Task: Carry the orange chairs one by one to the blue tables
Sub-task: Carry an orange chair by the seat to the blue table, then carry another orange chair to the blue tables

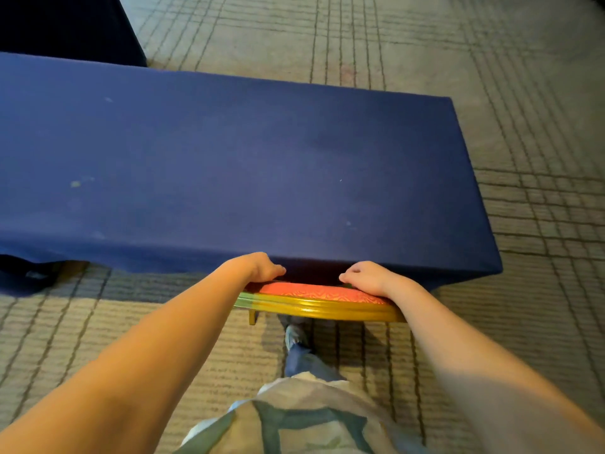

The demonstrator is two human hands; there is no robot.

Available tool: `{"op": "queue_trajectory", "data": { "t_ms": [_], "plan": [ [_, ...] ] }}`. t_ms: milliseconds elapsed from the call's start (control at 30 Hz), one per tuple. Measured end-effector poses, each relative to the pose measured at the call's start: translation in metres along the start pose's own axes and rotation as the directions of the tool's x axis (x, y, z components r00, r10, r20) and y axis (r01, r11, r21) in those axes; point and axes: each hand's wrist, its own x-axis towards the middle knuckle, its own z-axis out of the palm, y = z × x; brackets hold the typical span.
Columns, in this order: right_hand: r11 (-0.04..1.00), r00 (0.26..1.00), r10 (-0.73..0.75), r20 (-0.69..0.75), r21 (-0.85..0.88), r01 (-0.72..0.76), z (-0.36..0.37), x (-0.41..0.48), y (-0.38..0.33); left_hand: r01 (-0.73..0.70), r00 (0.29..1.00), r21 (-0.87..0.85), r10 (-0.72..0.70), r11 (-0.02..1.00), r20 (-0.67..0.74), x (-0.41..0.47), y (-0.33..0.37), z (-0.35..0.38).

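Across grid-lined grey carpet (491,60) stands a smooth blue-clothed table (229,158); at six o'clock, left hand (258,268) and right hand (366,278) grip the curved, gold-framed, orange-padded chair (314,306).

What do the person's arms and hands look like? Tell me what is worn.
No sleeves show: the arms are bare from the frame edge to the left hand and right hand. No gloves, watch, bracelet or ring can be seen.
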Motion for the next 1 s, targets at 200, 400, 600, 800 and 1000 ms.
{"op": "queue_trajectory", "data": {
  "t_ms": [200,400,600,800,1000],
  "plan": [
    [0.99,0.977,-0.056,-0.206,0.112,0.081,0.008,-0.055,-0.01,-0.184,0.961,-0.072,0.164,0.98,-0.222,-0.048,0.004,-0.003],
    [0.968,0.845,-0.055,-0.533,0.181,0.177,0.042,-0.102,-0.005,-0.398,0.836,-0.116,0.307,0.91,-0.455,-0.099,0.01,0.016],
    [0.911,0.755,-0.014,-0.655,0.302,0.279,0.062,-0.145,0.007,-0.52,0.732,-0.095,0.385,0.849,-0.562,-0.142,0.023,0.048],
    [0.843,0.651,0.098,-0.752,0.41,0.347,0.07,-0.194,0.041,-0.637,0.674,-0.151,0.45,0.756,-0.586,-0.161,0.054,0.074],
    [0.785,0.589,0.253,-0.768,0.519,0.339,0.053,-0.229,0.1,-0.753,0.626,-0.17,0.613,0.635,-0.483,-0.172,0.117,0.098]
  ]
}}
